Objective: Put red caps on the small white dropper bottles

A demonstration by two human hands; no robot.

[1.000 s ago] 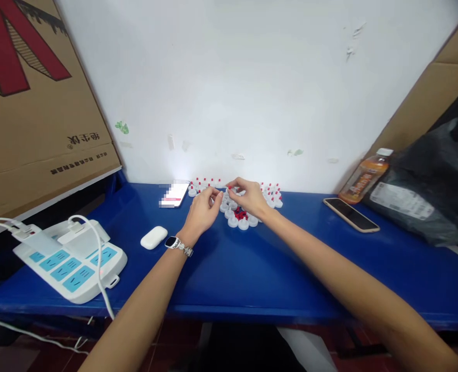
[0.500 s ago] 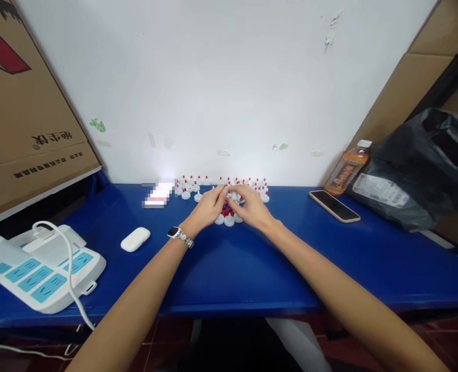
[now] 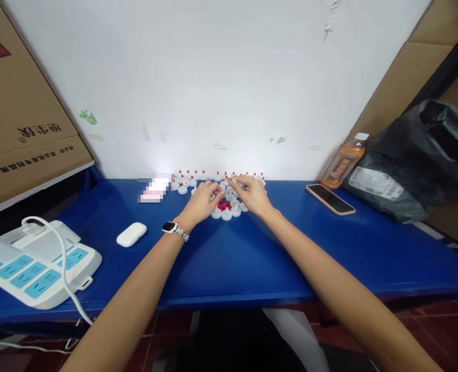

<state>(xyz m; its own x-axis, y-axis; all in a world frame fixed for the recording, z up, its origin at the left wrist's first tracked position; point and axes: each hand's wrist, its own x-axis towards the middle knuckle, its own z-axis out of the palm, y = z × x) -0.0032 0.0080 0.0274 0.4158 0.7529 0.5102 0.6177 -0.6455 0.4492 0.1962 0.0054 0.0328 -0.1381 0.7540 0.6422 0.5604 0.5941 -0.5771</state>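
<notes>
Both my hands meet over a cluster of small white caps (image 3: 226,214) and tiny red pieces (image 3: 224,205) at the back of the blue table (image 3: 232,263). My left hand (image 3: 202,201), with a watch on its wrist, pinches something small at its fingertips; I cannot make out what. My right hand (image 3: 252,195) has its fingers curled over the caps, its fingertips close to the left hand's. A row of white caps with red tips (image 3: 198,176) stands along the wall behind them.
A white power strip (image 3: 39,263) with cables lies at the front left, a white earbud case (image 3: 132,234) beside it. A phone (image 3: 330,198), an orange drink bottle (image 3: 343,161) and a black plastic bag (image 3: 418,165) lie at right. A cardboard box (image 3: 23,119) leans at left.
My hands came together over the cap cluster and then shifted slightly apart. The view dropped and panned, so everything slid left and up in the frame.
</notes>
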